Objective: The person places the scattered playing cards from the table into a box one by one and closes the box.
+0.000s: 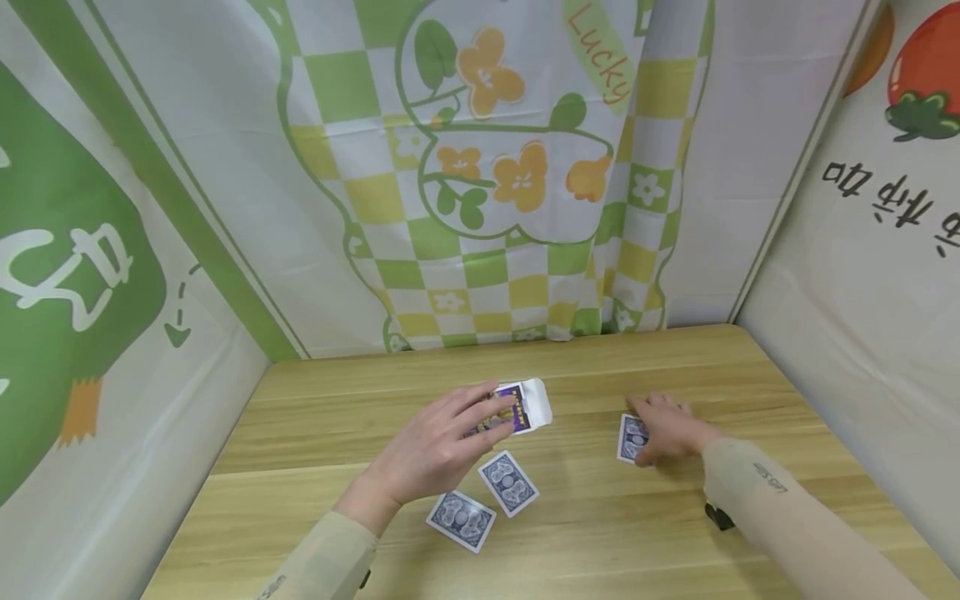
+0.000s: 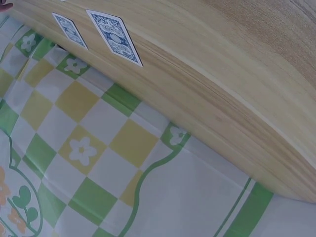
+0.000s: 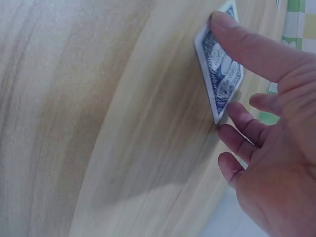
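Observation:
My left hand (image 1: pixel 442 437) holds a purple card box (image 1: pixel 519 408), its fingers across the printed face. The box's white flap (image 1: pixel 537 403) stands open to the right; my left thumb is hidden. On the right of the table, my right hand (image 1: pixel 670 427) grips a small stack of blue-backed playing cards (image 3: pixel 224 69) by its edges. In the right wrist view the thumb lies on one corner and curled fingers meet the opposite edge. Two loose playing cards lie face down below the box: one card (image 1: pixel 509 483) tilted, the other card (image 1: pixel 461 521) nearer me.
A wooden table (image 1: pixel 585 533) carries everything. Behind it hangs a checked green and yellow curtain (image 1: pixel 480 267). Printed cloth walls close off the left side (image 1: pixel 217 417) and the right side (image 1: pixel 847 317).

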Demonstrator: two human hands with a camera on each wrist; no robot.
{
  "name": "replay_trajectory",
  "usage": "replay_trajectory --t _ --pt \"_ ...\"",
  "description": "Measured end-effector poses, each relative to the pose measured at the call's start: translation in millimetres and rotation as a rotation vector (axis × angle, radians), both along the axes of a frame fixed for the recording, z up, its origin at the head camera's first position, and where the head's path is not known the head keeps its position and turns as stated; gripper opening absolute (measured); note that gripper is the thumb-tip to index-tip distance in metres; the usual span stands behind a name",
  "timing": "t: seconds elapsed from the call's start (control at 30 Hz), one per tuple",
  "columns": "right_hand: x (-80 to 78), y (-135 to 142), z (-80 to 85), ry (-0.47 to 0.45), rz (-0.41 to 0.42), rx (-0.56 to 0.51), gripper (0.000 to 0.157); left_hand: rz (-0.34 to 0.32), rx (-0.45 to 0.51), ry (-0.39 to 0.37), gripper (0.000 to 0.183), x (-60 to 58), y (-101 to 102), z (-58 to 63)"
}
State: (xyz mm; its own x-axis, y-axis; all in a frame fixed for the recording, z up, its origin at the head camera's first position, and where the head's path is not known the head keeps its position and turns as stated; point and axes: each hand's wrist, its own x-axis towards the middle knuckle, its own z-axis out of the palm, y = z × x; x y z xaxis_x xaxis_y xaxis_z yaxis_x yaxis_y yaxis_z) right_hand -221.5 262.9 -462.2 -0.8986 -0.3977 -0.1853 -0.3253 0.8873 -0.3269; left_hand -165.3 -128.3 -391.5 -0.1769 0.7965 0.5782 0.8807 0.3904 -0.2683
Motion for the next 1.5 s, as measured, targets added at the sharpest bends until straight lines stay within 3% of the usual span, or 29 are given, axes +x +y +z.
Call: replay_trajectory --t 0.37,0.77,1.0,1.33,1.5 --pt "1.0 3.7 1.6 -0.036 -0.011 -0.009 0.082 0.001 -0.004 0.005 0.045 0.3 -0.6 0.4" --pt "-0.3 4.7 4.6 -0.096 -0.023 -0.007 0.076 0.006 -0.007 0.002 0.045 1.1 -1.2 0.3" --pt "1.6 2.0 5.5 -0.105 -0.018 -0.002 0.086 0.013 -0.002 0.009 0.044 1.3 -1.2 0.1" --pt "2.1 -3.0 9.2 -0.093 -0.006 0.072 0.063 0.010 0.007 0.011 0.042 1.7 -2.1 -1.4" --pt "4.4 -4.2 11.9 -0.107 -0.011 0.038 0.069 0.005 0.014 0.016 0.041 1.1 -2.3 -2.1"
